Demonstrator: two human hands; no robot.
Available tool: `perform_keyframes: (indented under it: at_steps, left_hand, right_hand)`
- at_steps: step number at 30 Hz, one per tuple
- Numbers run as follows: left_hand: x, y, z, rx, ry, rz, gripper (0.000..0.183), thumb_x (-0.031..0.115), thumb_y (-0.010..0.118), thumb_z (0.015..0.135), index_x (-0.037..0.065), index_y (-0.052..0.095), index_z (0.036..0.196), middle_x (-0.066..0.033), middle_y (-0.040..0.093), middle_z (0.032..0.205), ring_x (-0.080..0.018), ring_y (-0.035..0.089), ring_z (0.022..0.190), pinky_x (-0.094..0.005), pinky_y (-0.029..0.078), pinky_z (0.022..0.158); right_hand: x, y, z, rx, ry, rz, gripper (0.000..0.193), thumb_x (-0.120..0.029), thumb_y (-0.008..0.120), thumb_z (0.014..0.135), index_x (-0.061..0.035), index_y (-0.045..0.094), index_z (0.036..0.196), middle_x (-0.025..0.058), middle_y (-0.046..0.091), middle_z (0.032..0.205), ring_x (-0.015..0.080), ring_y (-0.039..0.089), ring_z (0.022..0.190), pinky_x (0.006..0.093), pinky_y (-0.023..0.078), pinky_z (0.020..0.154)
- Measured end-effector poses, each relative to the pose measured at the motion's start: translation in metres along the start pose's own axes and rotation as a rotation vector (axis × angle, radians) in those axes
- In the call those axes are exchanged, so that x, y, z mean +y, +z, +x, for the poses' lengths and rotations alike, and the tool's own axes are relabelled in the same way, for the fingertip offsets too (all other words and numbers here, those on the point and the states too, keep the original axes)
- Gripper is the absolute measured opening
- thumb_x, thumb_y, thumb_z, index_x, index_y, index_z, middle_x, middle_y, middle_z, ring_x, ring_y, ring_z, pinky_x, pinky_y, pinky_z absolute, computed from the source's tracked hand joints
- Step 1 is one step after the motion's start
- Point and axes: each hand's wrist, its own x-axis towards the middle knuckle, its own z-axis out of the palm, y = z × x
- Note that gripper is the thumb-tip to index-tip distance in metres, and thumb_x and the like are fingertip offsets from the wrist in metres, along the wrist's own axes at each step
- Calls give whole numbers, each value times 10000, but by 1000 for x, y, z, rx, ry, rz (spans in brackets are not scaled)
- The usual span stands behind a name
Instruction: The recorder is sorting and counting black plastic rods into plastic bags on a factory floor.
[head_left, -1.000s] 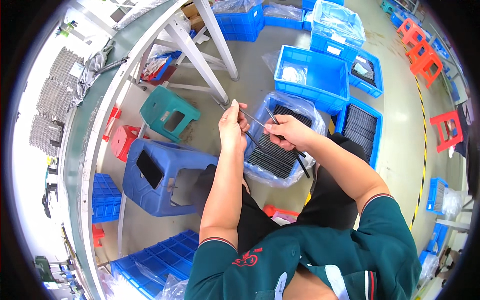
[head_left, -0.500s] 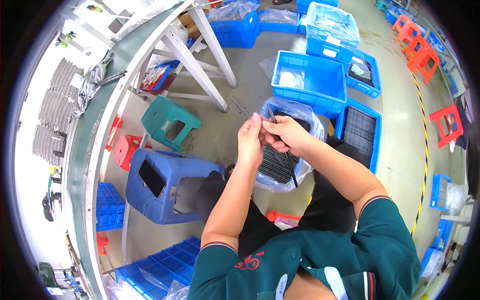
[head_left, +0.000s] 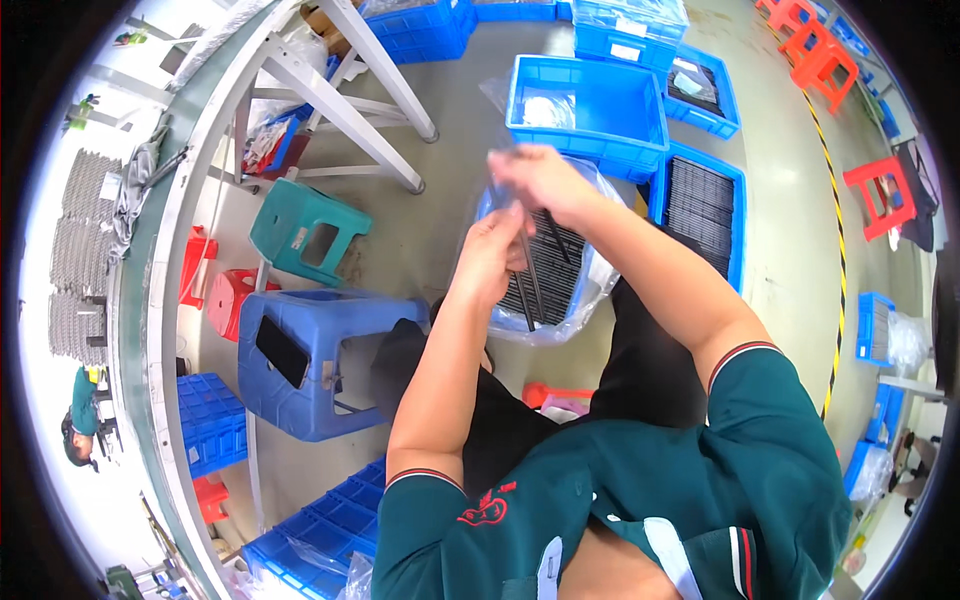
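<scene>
Head cam, only one view here. Person is sitting, both forearms coming up from the bottom of the pic, dark green shirt w/ red-white cuffs.

Landmark = the blue crate lined w/ clear plastic (head_left: 590, 290), sitting right in front of the knees. Left hand (head_left: 492, 258) is over the crate's left edge, fingers curled shut around a few thin dark rods (head_left: 528, 285); the rods hang down out of the fist over the crate. Right hand (head_left: 540, 180) is just above the crate's far-left corner, fingers bent and pinched together, prob on the top ends of the same rods or on the clear bag, blur is too heavy so can't tell which. The two hands are near each other, left one lower.

Inside the crate: more dark rods stacked flat, plastic liner bunched over the rim.

Other stuff rel. to the crate: empty-ish blue bin (head_left: 590, 105) just beyond it, w/ a bit of plastic inside. Blue tray of dark parts (head_left: 705, 205) just to its right. Blue plastic stool (head_left: 320, 355) well to its left, teal stool (head_left: 305, 230) farther left and up, red stool (head_left: 225, 300) beside that. White table legs (head_left: 350, 90) up-left. Orange stools (head_left: 880, 195) far right past a yellow-black floor stripe.
</scene>
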Motion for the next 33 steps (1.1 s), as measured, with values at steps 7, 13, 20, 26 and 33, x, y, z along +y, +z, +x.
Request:
perform_keyframes:
  at_steps: [7, 13, 20, 26, 33]
  left_hand:
    - [2, 0, -17, -269, -268, 124, 312, 331, 539, 910, 58, 500, 764, 28, 373, 629, -54, 320, 497, -203, 261, 450]
    - [13, -15, -13, -199, -40, -67, 345, 320, 504, 926, 4, 553, 798, -194, 590, 1020, -346, 614, 942, -450, 522, 814]
    - [7, -18, -10, -238, -69, -29, 367, 407, 501, 910, 53, 540, 823, -113, 591, 969, -239, 585, 787, -342, 462, 634]
    - [15, -16, -12, -144, -20, -121, 379, 425, 474, 923, 70, 506, 797, -13, 449, 753, -131, 412, 602, -271, 354, 551]
    - [28, -35, 1, 209, 204, -332, 328, 363, 527, 914, 45, 554, 838, -1, 426, 665, -116, 376, 547, -266, 352, 509]
  right_hand:
    - [-33, -109, 54, 483, -187, 388, 283, -324, 598, 867, -90, 505, 736, -77, 294, 490, 47, 221, 380, 233, 159, 368]
    - [-11, -51, 25, 82, 70, 179, 306, -361, 605, 855, -83, 531, 752, -48, 370, 535, 57, 289, 405, 220, 190, 362]
    - [-7, 9, -13, -158, 35, -420, 357, -322, 562, 894, -8, 590, 727, 64, 574, 521, 94, 502, 381, 239, 372, 364]
    - [0, 4, -6, -92, -210, -852, 459, -373, 545, 852, 81, 585, 909, 224, 628, 811, 360, 611, 807, 387, 471, 742]
    - [2, -3, -22, -309, 22, -324, 301, -142, 432, 945, -36, 527, 1210, 18, 529, 666, 83, 507, 498, 208, 406, 430]
